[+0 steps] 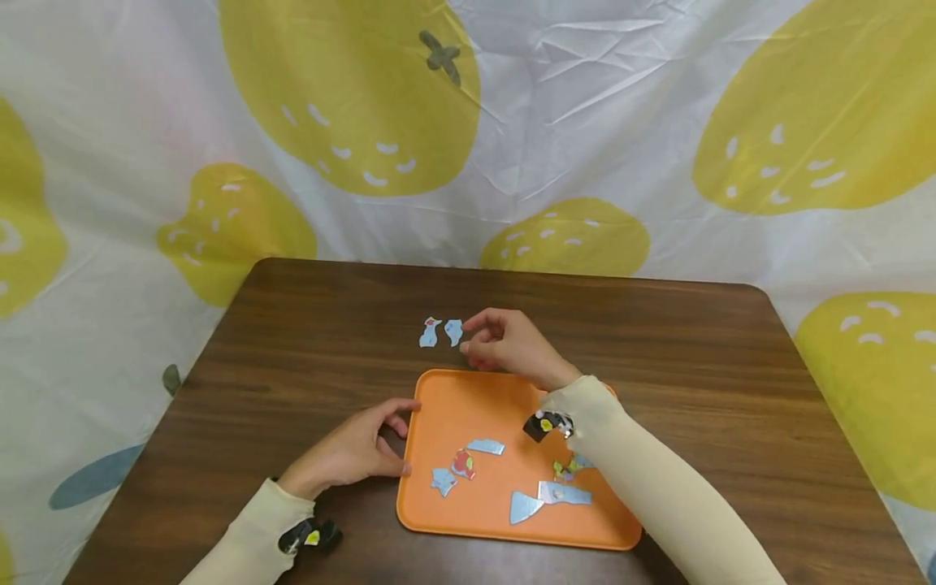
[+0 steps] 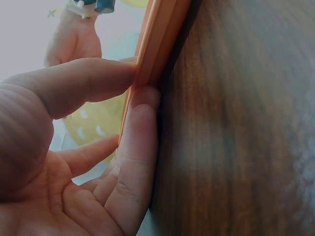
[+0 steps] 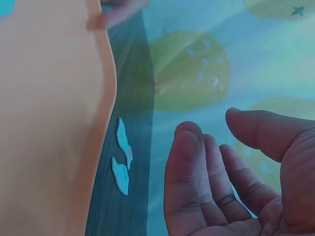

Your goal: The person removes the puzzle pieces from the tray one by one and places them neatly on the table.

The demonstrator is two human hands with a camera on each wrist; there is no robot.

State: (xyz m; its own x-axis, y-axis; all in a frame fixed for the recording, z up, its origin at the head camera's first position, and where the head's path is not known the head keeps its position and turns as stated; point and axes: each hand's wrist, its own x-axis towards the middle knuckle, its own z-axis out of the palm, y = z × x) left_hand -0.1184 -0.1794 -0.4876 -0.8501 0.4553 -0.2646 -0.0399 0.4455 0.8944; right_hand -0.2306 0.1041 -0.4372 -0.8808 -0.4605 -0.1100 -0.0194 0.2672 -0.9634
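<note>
An orange tray (image 1: 453, 406) lies on the table, and my left hand (image 1: 358, 443) holds its left edge. In the left wrist view the thumb reaches the rim (image 2: 147, 54) from above, while a finger (image 2: 140, 128) lies against the outer side, low by the tabletop. Past the tray's far edge is my right hand (image 1: 512, 345), fingers loosely bent and apart from the thumb, with nothing between them. Its fingertips are right beside a small light-blue irregular flat piece (image 1: 453, 331). A similar piece (image 1: 429, 332) with a red patch lies just left of it.
Several flat pieces lie in the tray: a star-like blue one (image 1: 443, 480), a red one (image 1: 463, 463), a long blue one (image 1: 486, 446), a triangular one (image 1: 524, 507), a strip (image 1: 565, 493) and a yellow-green one (image 1: 563, 470) near my right sleeve. A lemon-print curtain (image 1: 512, 162) hangs behind the wooden table (image 1: 314, 341).
</note>
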